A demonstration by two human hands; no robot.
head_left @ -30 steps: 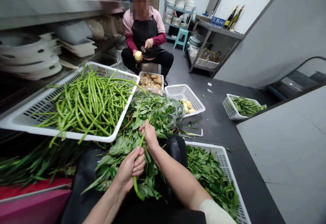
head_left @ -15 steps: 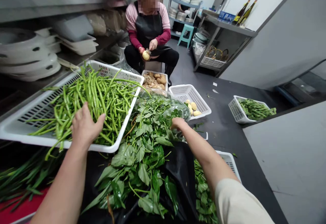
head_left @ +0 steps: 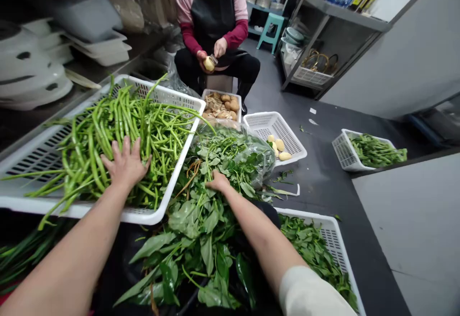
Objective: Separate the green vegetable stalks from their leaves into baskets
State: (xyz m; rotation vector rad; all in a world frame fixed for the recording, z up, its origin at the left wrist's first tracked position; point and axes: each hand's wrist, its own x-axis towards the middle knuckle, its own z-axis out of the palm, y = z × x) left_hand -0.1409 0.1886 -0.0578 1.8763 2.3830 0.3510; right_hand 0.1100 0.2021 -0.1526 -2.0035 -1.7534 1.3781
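My left hand (head_left: 126,163) lies with fingers spread on a heap of long, glossy green stalks (head_left: 108,129). They fill a white slotted basket (head_left: 143,216) tilted on the left, some hanging over its front rim. In the middle, my right hand (head_left: 218,181) is closed among leafy green stems (head_left: 196,217), its fingertips partly hidden by leaves. These greens spill from a clear plastic bag (head_left: 264,155) toward me, over something black.
Ahead, a seated person (head_left: 215,23) peels a potato (head_left: 209,64) above a basket of potatoes and peelings (head_left: 223,105). Peeled potatoes lie in another white basket (head_left: 276,126). Baskets of greens stand at lower right (head_left: 332,232) and far right (head_left: 347,153). Shelving (head_left: 104,74) runs along the left.
My right hand has moved left from beside the bag into the middle of the leafy greens. My left hand has spread its fingers on the stalks. The view has tipped downward.
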